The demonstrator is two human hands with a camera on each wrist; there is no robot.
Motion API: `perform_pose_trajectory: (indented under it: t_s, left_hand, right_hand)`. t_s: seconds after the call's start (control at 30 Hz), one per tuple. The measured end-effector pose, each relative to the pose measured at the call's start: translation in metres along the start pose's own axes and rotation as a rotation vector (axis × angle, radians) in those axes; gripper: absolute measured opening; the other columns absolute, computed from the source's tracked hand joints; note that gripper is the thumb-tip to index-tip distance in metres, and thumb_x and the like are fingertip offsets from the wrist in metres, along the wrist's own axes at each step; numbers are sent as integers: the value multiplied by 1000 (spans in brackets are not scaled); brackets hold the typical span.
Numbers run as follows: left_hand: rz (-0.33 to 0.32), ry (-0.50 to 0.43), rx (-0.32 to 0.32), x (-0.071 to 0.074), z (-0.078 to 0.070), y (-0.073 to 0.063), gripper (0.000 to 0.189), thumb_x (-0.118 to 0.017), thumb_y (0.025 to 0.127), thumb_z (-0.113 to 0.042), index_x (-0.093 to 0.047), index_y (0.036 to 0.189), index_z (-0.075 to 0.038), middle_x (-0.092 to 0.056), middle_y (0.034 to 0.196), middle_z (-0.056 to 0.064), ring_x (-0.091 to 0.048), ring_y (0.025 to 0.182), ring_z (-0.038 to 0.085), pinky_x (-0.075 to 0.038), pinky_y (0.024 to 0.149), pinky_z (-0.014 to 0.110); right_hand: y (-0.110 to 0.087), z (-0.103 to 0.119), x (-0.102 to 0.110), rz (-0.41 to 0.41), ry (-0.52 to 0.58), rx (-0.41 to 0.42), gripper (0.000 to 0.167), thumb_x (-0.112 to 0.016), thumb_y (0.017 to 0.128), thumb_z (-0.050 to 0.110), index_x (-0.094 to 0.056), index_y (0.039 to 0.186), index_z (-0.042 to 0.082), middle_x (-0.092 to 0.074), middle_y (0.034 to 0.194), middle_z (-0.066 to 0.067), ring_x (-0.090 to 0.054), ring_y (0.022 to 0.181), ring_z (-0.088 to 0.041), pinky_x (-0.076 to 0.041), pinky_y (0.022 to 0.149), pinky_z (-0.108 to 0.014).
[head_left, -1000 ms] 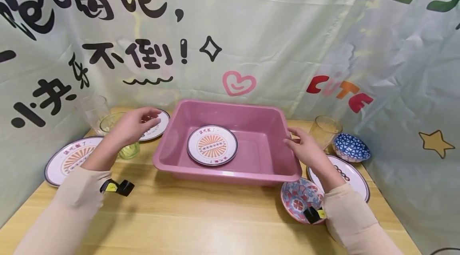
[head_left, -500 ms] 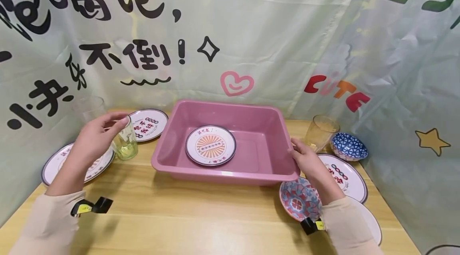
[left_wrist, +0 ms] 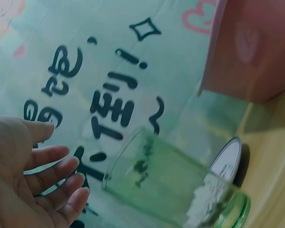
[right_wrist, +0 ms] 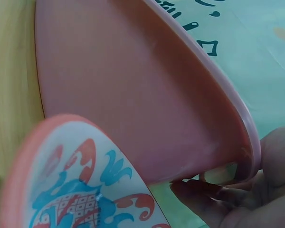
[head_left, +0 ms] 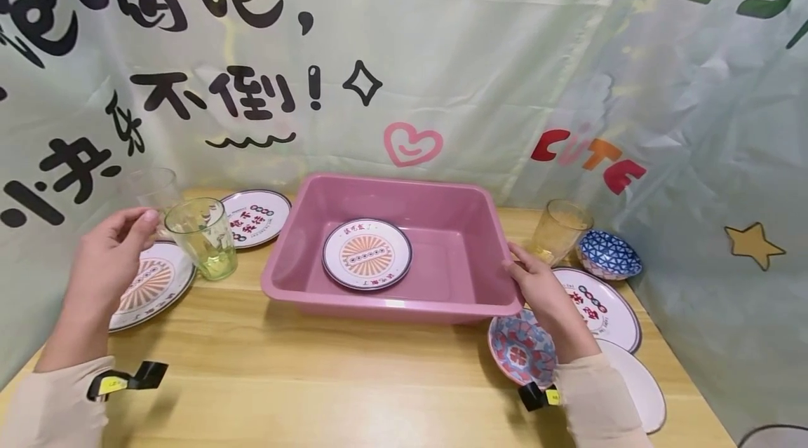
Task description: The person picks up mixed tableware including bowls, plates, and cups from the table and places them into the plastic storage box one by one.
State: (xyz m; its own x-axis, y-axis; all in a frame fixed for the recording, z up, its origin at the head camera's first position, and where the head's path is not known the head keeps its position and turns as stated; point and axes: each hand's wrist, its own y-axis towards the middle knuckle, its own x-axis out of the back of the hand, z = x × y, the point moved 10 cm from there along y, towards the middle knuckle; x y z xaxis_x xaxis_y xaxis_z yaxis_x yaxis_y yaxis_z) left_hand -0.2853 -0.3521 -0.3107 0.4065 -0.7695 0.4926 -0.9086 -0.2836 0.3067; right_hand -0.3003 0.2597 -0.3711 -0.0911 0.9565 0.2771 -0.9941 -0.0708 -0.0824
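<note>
In the head view, my left hand (head_left: 110, 259) is just left of a green glass tumbler (head_left: 208, 245) that stands upright on the table. The left wrist view shows its fingers (left_wrist: 61, 166) loosely bent, with a gap between them and the tumbler's rim. My right hand (head_left: 539, 287) grips the right rim of a pink plastic basin (head_left: 442, 266), its fingers bent under the lip in the right wrist view. Inside the basin, toward the left, lies a white plate with an orange sunburst (head_left: 367, 255). A red-and-blue patterned bowl (head_left: 520, 350) sits beneath my right wrist.
Left of the basin are a sunburst plate (head_left: 154, 287), a smaller plate (head_left: 255, 216) and a clear glass (head_left: 148, 185). On the right are an amber glass (head_left: 558, 231), a blue-and-white bowl (head_left: 609, 254), a printed plate (head_left: 615, 315) and a plain white plate (head_left: 637, 385). Printed cloth surrounds the table.
My left hand has moved left and away from the green tumbler, which now shows fully. My right hand stays at the basin's right rim, having shifted slightly down along it.
</note>
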Motion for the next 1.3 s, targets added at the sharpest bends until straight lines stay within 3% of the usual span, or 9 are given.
perform_pose_trajectory:
  t_s: [0.23,0.33,0.4,0.47,0.53,0.6,0.9,1.13,1.3]
  left_hand:
    - [-17,16,78,16,30,6,40,-48,102,-41,-56,125,-10,-48,95,-25,-51,73,-15,-41,63,3]
    - [-19,88,118,20,42,7,51,-44,103,-44,-53,133,-4,-57,105,-9,-47,77,-11,-40,66,10]
    - [-18,133,150,23,50,8,60,-40,103,-46,-46,141,1,-59,119,12,-53,87,5,-44,74,21]
    - [-16,170,178,25,57,8,66,-36,104,-47,-38,145,4,-49,135,30,-53,104,28,-46,86,40]
    - [-3,196,204,28,66,8,68,-32,104,-47,-33,147,6,-38,142,36,-42,120,48,-39,95,60]
    - [20,221,232,31,78,8,71,-30,104,-48,-29,148,8,-32,144,39,-30,128,57,-28,100,70]
    - [72,429,265,42,133,6,72,-30,104,-47,-35,140,15,-33,137,44,-29,125,61,-28,99,70]
    - [92,545,174,46,146,1,59,-37,104,-37,-43,125,18,-41,125,46,-41,110,61,-36,89,67]
    - [94,558,203,47,160,-1,59,-39,103,-35,-41,127,19,-40,126,46,-39,112,61,-34,93,68]
  right_hand:
    - [-2,-2,0,-17,-31,-15,55,-36,107,17,-14,155,2,-36,145,-33,-52,119,-36,-51,85,-22]
    - [-3,-4,0,-27,-27,-39,55,-36,107,19,-14,156,4,-32,149,-30,-48,123,-36,-49,86,-20]
    - [-4,-5,0,-29,-14,-51,55,-36,108,19,-13,156,4,-32,150,-30,-47,124,-36,-49,86,-21]
    - [-4,-6,-1,-28,-3,-56,55,-35,108,19,-12,156,5,-31,150,-30,-47,124,-35,-50,85,-21]
    - [-5,-7,-1,-27,7,-58,55,-35,108,20,-13,156,5,-31,150,-30,-47,124,-35,-50,85,-21]
    - [-5,-6,0,-28,11,-56,55,-34,108,20,-13,156,5,-32,149,-30,-48,123,-34,-50,84,-20]
    - [-3,-4,2,-29,22,-61,54,-34,108,20,-14,156,5,-26,154,-27,-44,127,-34,-49,86,-18]
    - [-4,-4,2,-32,37,-63,54,-34,108,19,-13,156,5,-25,155,-27,-42,128,-36,-49,85,-17]
    - [-4,-6,1,-24,34,-61,54,-35,108,19,-15,156,4,-28,153,-28,-47,123,-31,-50,84,-18]
